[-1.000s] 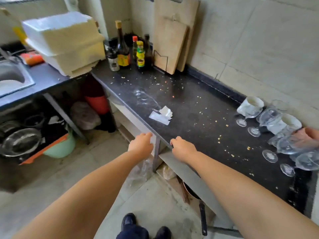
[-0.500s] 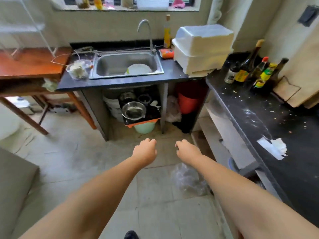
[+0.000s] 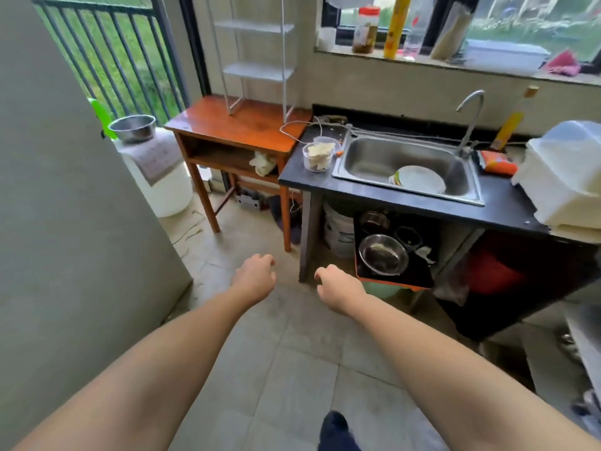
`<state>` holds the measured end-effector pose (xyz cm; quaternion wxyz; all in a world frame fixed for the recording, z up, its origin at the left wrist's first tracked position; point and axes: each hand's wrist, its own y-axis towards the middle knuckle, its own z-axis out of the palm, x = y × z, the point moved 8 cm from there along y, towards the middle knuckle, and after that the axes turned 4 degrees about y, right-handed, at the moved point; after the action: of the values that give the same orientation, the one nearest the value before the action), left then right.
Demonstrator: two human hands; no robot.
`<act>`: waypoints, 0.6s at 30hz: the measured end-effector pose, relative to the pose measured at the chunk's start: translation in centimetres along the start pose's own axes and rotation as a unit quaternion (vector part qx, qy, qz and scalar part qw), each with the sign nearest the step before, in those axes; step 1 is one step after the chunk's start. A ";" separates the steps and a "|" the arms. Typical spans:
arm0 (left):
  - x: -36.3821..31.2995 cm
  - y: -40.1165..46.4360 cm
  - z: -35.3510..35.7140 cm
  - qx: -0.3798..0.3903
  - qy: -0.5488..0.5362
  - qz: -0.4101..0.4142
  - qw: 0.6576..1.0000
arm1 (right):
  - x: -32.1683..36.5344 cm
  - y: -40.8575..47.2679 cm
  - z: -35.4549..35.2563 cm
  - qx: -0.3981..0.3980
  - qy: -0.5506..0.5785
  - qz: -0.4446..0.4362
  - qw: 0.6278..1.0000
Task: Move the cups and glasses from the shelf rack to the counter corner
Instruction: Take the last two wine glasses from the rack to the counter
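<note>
Both your hands are empty: the left hand (image 3: pixel 255 277) and the right hand (image 3: pixel 338 287) hang out in front of you over the tiled floor, fingers loosely curled around nothing.

The white shelf rack (image 3: pixel 257 65) stands on the orange wooden table (image 3: pixel 240 123), ahead and to your left, touching the end of the dark sink counter (image 3: pixel 500 203). On the two tiers you can see, no cup or glass shows; the top of the rack runs out of the picture, so what sits higher up cannot be told. No cups or glasses are visible anywhere in this view.

If any remain up there, expect them to be light but brittle, and glass is likely to be slick under your fingers. Stemmed pieces would be top-heavy and weakest at the stem, so wrap your fingers round the bowl rather than pinching the stem or rim. Take a cup round its body or by a handle if it has one. The rack itself looks thin-framed and probably light, so lift each piece straight off its tier rather than dragging it, or you may rock the rack on the table.
</note>
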<state>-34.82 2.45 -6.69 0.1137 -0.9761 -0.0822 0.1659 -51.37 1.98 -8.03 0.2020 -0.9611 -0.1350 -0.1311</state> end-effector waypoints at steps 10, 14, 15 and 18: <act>3.7 14.8 -6.9 -0.043 -0.034 -0.036 0.998 | 6.5 17.2 -7.8 -0.020 -0.031 -0.092 0.995; 5.4 22.4 -12.1 -0.074 -0.059 -0.047 0.994 | 9.2 25.7 -13.0 -0.040 -0.043 -0.117 0.991; 5.7 23.8 -13.3 -0.081 -0.063 -0.047 0.994 | 9.9 27.3 -14.3 -0.045 -0.045 -0.122 0.991; 7.2 28.4 -16.8 -0.097 -0.060 -0.048 0.992 | 12.4 32.6 -17.0 -0.043 -0.054 -0.133 0.989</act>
<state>-18.92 -26.67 -0.54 0.0207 -0.9658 -0.1511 0.2097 -32.97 -31.44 -0.72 0.1333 -0.9482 -0.2664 -0.1103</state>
